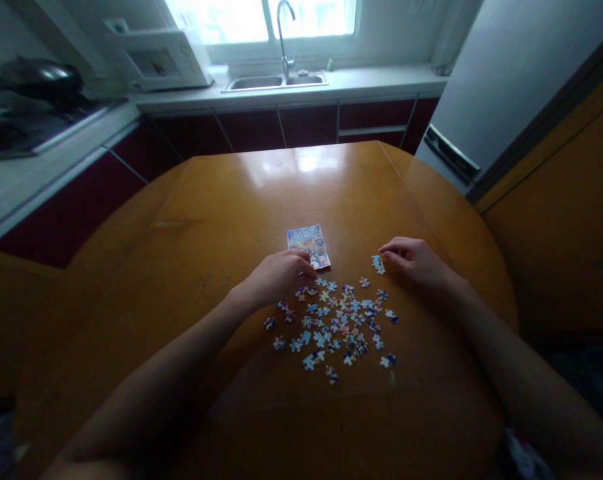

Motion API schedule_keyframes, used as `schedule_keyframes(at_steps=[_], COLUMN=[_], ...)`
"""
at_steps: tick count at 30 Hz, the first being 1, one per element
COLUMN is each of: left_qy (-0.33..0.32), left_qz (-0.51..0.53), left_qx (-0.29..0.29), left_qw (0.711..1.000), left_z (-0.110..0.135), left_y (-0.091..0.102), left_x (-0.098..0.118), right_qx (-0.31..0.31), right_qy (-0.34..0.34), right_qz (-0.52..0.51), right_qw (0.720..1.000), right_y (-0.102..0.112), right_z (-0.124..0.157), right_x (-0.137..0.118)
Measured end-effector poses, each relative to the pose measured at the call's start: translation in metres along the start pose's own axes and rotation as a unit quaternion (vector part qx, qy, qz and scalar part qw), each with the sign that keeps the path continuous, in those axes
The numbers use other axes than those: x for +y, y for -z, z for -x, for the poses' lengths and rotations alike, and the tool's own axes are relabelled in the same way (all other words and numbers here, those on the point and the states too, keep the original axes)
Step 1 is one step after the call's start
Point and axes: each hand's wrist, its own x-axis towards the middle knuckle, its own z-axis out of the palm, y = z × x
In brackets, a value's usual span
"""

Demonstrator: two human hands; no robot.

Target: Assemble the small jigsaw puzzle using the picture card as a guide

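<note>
My left hand (281,275) is closed, its fingertips bent down at the far left edge of a loose heap of jigsaw puzzle pieces (348,320). Whatever those fingers hold, if anything, is hidden. Just beyond them lies a small printed picture sheet (308,239), its lower left part covered by the hand. To the right, my right hand (416,259) is curled, thumb and forefinger drawn together. Its fingertips are beside a short strip of joined puzzle pieces (378,265), pale blue and white. Anything between these fingers is too small to make out.
The pieces lie on a rounded wooden table (221,213). Past its far edge are a counter with a double sink (258,83) and tap, and a white microwave (156,61). A stove with a dark pan (41,77) is at left, a fridge (521,73) at right.
</note>
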Motion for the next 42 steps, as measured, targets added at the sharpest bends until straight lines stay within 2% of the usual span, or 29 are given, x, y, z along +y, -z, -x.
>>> schedule_keyframes(at_steps=[2, 5, 8, 10, 15, 25, 30, 34, 38, 42], left_qy=[-0.023, -0.100, -0.172, -0.190, -0.189, -0.218, -0.218, -0.204, -0.200, -0.177], left_qz=[0.018, 0.060, 0.054, 0.033, 0.028, 0.037, 0.033, 0.013, 0.068, 0.098], left_qx=[-0.029, -0.088, -0.132, -0.142, -0.128, -0.116, -0.136, -0.145, -0.108, -0.060], left_qw=[0.999, 0.989, 0.975, 0.971, 0.973, 0.968, 0.966, 0.968, 0.971, 0.977], left_z=[0.006, 0.014, 0.018, 0.019, 0.024, 0.027, 0.026, 0.026, 0.009, -0.029], left_y=[0.008, 0.017, 0.019, 0.016, 0.001, -0.019, -0.017, -0.002, 0.012, 0.005], left_x=[0.005, 0.015, 0.028, 0.034, 0.040, 0.034, 0.036, 0.037, 0.034, 0.028], right_qx=[-0.003, -0.007, -0.008, -0.009, -0.002, 0.003, 0.004, 0.007, 0.007, 0.008], right_qy=[0.000, -0.002, -0.002, -0.003, -0.005, -0.010, -0.015, -0.010, -0.002, 0.000], right_qz=[0.002, 0.005, 0.004, 0.003, 0.004, 0.010, 0.004, 0.004, 0.004, 0.002], right_qw=[1.000, 1.000, 1.000, 1.000, 1.000, 1.000, 1.000, 1.000, 1.000, 1.000], right_y=[0.000, 0.000, 0.000, -0.001, -0.002, -0.002, -0.001, 0.000, 0.000, -0.002], right_z=[0.000, 0.000, 0.000, 0.000, 0.000, 0.000, 0.000, 0.000, -0.002, -0.003], right_x=[0.000, 0.000, 0.000, 0.000, 0.003, 0.005, 0.004, 0.004, 0.005, 0.007])
